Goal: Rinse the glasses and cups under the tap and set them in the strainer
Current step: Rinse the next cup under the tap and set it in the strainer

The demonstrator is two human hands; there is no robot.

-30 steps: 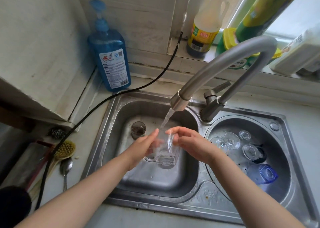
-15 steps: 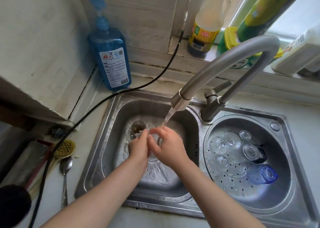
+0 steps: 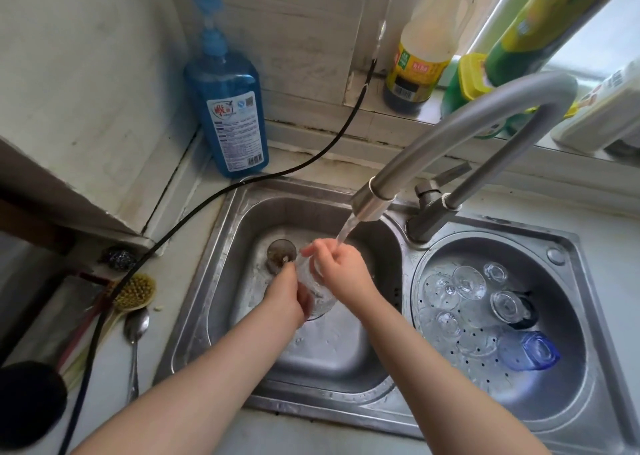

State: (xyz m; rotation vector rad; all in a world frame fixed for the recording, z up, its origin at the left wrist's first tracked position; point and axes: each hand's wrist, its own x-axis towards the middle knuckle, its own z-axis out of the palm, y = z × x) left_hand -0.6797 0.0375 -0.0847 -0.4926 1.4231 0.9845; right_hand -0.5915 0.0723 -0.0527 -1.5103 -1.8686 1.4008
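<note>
Curling round a clear, thin-walled drinking glass (image 3: 317, 293), the left hand (image 3: 289, 295) gripped its base while the right hand (image 3: 341, 269) pinched its rim, tilted under the grey tap's (image 3: 450, 136) stream over the left steel basin (image 3: 221, 281). Wet glass was judged light, rigid, slippery and fragile; a full-wall grip seemed safest.

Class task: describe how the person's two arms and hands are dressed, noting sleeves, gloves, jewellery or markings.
Both forearms are bare up to the frame edge: no sleeves show. The left hand and right hand wear no gloves. No rings, watch, bracelets or markings are visible on either wrist or on the fingers that show.
</note>
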